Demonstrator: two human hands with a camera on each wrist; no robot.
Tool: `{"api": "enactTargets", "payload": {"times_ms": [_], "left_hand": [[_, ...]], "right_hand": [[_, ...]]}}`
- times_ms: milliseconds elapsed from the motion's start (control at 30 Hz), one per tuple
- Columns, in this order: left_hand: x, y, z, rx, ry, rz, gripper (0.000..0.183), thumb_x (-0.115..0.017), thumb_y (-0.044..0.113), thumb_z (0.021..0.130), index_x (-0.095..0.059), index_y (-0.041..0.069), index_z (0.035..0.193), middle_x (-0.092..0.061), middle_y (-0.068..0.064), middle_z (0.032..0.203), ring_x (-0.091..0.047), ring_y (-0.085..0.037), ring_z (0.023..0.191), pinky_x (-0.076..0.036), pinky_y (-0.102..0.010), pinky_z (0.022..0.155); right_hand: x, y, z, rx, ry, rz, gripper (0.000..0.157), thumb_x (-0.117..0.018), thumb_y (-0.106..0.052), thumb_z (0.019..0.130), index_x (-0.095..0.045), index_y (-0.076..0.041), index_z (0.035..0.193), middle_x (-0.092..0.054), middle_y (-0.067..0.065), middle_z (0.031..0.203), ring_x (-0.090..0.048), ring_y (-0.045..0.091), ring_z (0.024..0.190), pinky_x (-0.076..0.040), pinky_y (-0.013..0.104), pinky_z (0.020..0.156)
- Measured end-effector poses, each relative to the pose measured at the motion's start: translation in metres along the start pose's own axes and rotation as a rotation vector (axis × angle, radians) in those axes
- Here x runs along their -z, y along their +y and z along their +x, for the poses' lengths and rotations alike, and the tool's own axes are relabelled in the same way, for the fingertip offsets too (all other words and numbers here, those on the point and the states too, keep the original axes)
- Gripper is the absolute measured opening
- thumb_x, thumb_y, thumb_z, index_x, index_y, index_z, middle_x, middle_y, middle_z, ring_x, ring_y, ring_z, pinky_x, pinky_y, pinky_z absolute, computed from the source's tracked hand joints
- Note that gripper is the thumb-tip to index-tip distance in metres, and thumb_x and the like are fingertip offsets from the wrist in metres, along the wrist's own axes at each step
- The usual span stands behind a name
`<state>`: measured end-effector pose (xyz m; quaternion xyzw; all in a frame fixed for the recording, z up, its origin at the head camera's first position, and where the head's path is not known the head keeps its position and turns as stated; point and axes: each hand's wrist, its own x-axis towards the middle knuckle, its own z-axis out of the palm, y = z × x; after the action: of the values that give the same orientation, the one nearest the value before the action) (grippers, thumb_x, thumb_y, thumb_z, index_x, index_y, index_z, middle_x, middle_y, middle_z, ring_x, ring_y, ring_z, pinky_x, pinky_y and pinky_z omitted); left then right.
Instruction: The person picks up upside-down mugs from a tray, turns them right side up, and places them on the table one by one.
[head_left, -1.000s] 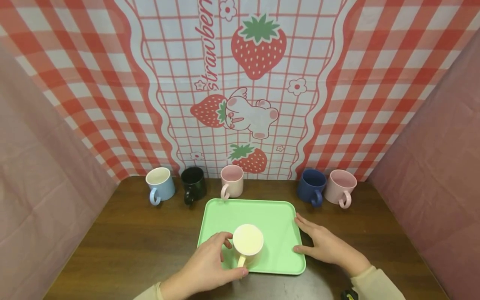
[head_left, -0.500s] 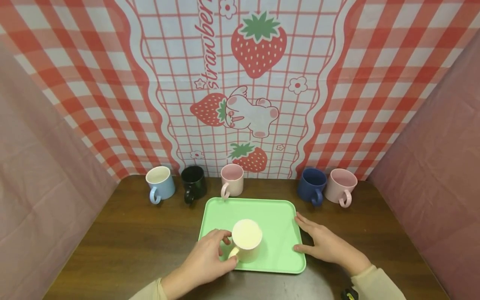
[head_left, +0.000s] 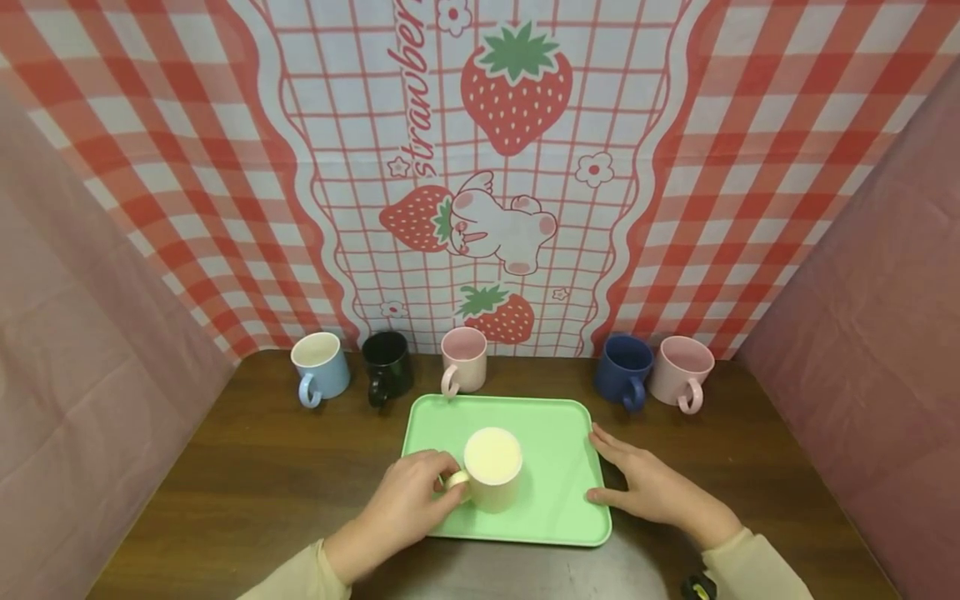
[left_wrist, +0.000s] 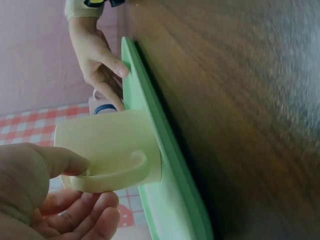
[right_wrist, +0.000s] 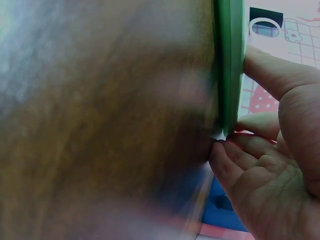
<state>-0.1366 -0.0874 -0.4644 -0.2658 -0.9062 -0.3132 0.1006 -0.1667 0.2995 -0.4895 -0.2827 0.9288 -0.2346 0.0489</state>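
Note:
A pale yellow mug (head_left: 492, 468) stands upright on a light green tray (head_left: 555, 517), its handle toward the left. My left hand (head_left: 408, 500) pinches that handle; in the left wrist view the thumb lies on the handle's upper end and the fingers curl beneath it. At the tray's right edge rests my right hand (head_left: 660, 487), fingers spread and fairly straight, with thumb and fingertips touching the rim. The right wrist view shows the right hand (right_wrist: 280, 150) against the tray's edge (right_wrist: 231, 65).
Along the back of the wooden table (head_left: 225, 492) stand a light blue mug (head_left: 321, 371), a black mug (head_left: 387, 367), a pale pink mug (head_left: 465, 362), a navy mug (head_left: 624, 371) and another pink mug (head_left: 681, 371). A strawberry-print cloth (head_left: 517, 208) hangs behind them.
The yellow mug has turned so its handle swings from the front to the left, and it has shifted slightly back. My left hand followed and now pinches the handle. The right hand stayed put.

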Motion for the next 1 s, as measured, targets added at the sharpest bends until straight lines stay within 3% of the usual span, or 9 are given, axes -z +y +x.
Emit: {"api": "enactTargets", "payload": {"times_ms": [167, 400, 533, 733, 867, 1000], "left_hand": [[0.0, 0.0, 0.004, -0.057, 0.009, 0.087, 0.025, -0.086, 0.009, 0.085, -0.066, 0.019, 0.075, -0.051, 0.012, 0.069, -0.046, -0.001, 0.066, -0.043, -0.021, 0.058], [0.005, -0.002, 0.012, -0.15, 0.028, 0.194, 0.027, -0.089, 0.006, 0.087, -0.067, 0.016, 0.075, -0.056, 0.007, 0.068, -0.052, -0.007, 0.064, -0.05, -0.027, 0.057], [0.007, -0.006, 0.016, -0.227, 0.046, 0.321, 0.032, -0.089, 0.006, 0.086, -0.062, 0.014, 0.071, -0.054, 0.004, 0.066, -0.055, -0.013, 0.061, -0.05, -0.031, 0.052], [0.009, -0.011, 0.023, -0.324, 0.124, 0.477, 0.018, -0.087, -0.002, 0.08, -0.07, 0.005, 0.081, -0.058, -0.002, 0.07, -0.06, -0.018, 0.061, -0.053, -0.034, 0.047], [0.014, -0.013, 0.027, -0.393, 0.152, 0.502, 0.021, -0.088, -0.004, 0.075, -0.073, 0.002, 0.087, -0.063, -0.005, 0.074, -0.064, -0.018, 0.061, -0.056, -0.034, 0.049], [0.017, -0.015, 0.03, -0.448, 0.138, 0.512, 0.026, -0.091, -0.001, 0.075, -0.073, -0.001, 0.094, -0.068, -0.007, 0.078, -0.067, -0.019, 0.061, -0.058, -0.033, 0.051]], "right_hand": [[0.002, -0.001, 0.001, 0.0, -0.005, 0.002, 0.093, -0.083, -0.049, 0.097, -0.047, 0.012, 0.158, -0.04, 0.032, 0.167, -0.05, 0.05, 0.147, -0.049, 0.063, 0.112], [0.003, -0.002, 0.001, -0.003, -0.009, 0.001, 0.093, -0.083, -0.048, 0.097, -0.047, 0.012, 0.158, -0.04, 0.031, 0.168, -0.05, 0.05, 0.147, -0.049, 0.064, 0.112], [0.003, -0.002, 0.001, -0.009, -0.021, 0.01, 0.093, -0.082, -0.05, 0.098, -0.046, 0.011, 0.159, -0.039, 0.031, 0.169, -0.049, 0.05, 0.148, -0.048, 0.064, 0.112], [0.002, -0.001, 0.002, -0.016, -0.035, 0.019, 0.094, -0.081, -0.05, 0.098, -0.045, 0.011, 0.159, -0.037, 0.032, 0.169, -0.047, 0.051, 0.149, -0.047, 0.066, 0.113], [0.001, -0.001, 0.001, -0.013, -0.03, 0.017, 0.094, -0.081, -0.049, 0.098, -0.045, 0.011, 0.159, -0.037, 0.032, 0.169, -0.047, 0.051, 0.149, -0.047, 0.066, 0.112], [0.001, -0.001, 0.0, -0.016, -0.029, 0.023, 0.094, -0.081, -0.05, 0.098, -0.045, 0.011, 0.159, -0.038, 0.031, 0.169, -0.047, 0.051, 0.149, -0.047, 0.066, 0.112]]}}
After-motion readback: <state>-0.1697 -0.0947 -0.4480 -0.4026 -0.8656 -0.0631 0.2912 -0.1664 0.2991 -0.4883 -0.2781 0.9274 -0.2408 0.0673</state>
